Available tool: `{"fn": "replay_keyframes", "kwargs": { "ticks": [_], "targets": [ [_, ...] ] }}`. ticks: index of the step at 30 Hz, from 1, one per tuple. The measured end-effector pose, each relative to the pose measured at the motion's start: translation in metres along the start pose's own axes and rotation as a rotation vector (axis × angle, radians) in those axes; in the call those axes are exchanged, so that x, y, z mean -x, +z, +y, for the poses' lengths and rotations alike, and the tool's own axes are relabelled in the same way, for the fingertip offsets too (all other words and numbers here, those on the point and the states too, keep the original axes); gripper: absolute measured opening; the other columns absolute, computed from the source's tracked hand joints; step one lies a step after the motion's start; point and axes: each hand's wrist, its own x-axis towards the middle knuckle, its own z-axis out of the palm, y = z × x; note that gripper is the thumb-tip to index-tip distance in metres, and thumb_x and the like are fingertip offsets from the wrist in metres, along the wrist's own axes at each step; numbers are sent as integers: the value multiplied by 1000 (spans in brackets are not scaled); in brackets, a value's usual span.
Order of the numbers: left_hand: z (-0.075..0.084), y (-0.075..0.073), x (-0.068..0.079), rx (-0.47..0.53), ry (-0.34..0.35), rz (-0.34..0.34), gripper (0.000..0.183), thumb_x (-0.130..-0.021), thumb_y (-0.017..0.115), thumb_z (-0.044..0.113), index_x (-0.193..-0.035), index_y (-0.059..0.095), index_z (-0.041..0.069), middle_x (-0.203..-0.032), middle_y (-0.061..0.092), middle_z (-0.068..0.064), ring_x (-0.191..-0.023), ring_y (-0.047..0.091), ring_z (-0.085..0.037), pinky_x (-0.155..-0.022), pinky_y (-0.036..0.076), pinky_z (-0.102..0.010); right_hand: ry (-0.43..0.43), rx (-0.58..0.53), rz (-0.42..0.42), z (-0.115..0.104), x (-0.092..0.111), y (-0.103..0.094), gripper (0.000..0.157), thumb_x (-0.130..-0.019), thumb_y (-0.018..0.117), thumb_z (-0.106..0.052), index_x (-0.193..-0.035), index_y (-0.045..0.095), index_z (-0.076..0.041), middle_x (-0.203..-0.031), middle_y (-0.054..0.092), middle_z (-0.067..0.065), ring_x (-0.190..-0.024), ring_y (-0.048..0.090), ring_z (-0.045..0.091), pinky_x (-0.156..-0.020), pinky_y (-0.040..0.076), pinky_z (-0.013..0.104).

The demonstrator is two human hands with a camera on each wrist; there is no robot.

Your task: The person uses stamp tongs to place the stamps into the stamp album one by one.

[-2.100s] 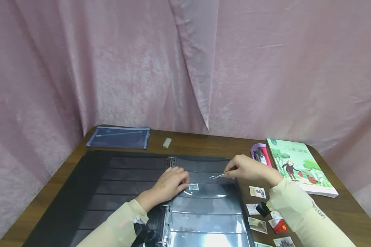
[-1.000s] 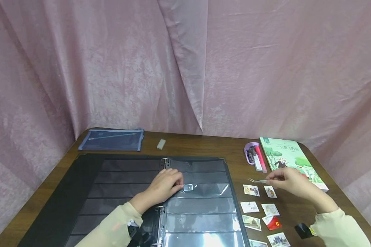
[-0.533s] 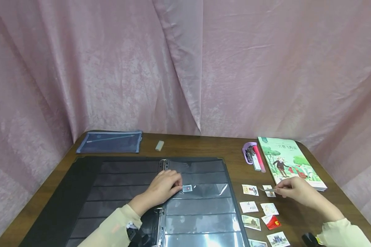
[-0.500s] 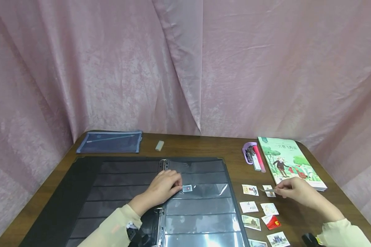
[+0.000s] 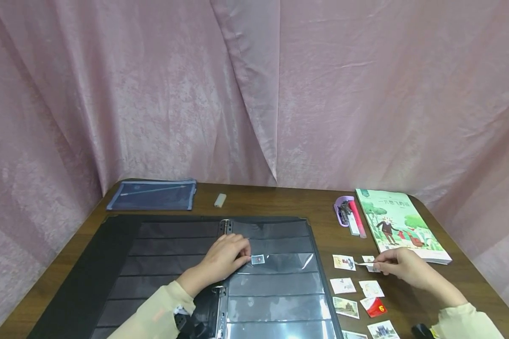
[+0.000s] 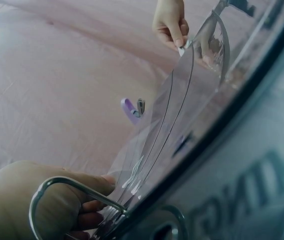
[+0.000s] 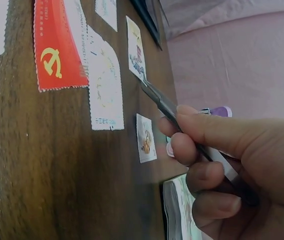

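Brown table: eight stamps beside one album; right fingers clamp tweezers (left fingers' grip unclear).

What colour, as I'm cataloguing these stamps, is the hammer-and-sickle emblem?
The emblem is yellow; the right wrist view shows it best.

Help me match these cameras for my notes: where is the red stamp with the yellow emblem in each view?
Head: the red stamp is at the lower right, right of the album.
Left wrist: not in it.
Right wrist: the red stamp is at the upper left.
Shared landmark: the purple item, visible in all three.
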Motion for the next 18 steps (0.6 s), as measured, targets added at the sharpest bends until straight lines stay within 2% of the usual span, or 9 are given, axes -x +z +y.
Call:
{"fn": "replay_keyframes", "kwargs": {
  "ticks": [10, 18],
  "targets": [
    [1, -1, -2, 4, 2, 2, 17, -77, 68, 31, -74, 52, 27, -70, 45, 16, -71, 41, -2, -67, 34, -22, 22, 52, 31, -6, 3, -6, 16, -85, 58, -27, -83, 64, -12, -64, 53, -5, -46, 42, -1, -42, 36, 20],
    [0, 0, 0, 1, -6, -2, 17, -77, 68, 31, -73, 51, 27, -70, 45, 15, -71, 41, -2, -67, 33, -22, -66, 88, 77, -19, 2, -22, 14, -86, 57, -23, -85, 65, -10, -64, 54, -6, -46, 42, -2, -41, 36, 20]
  ]
}}
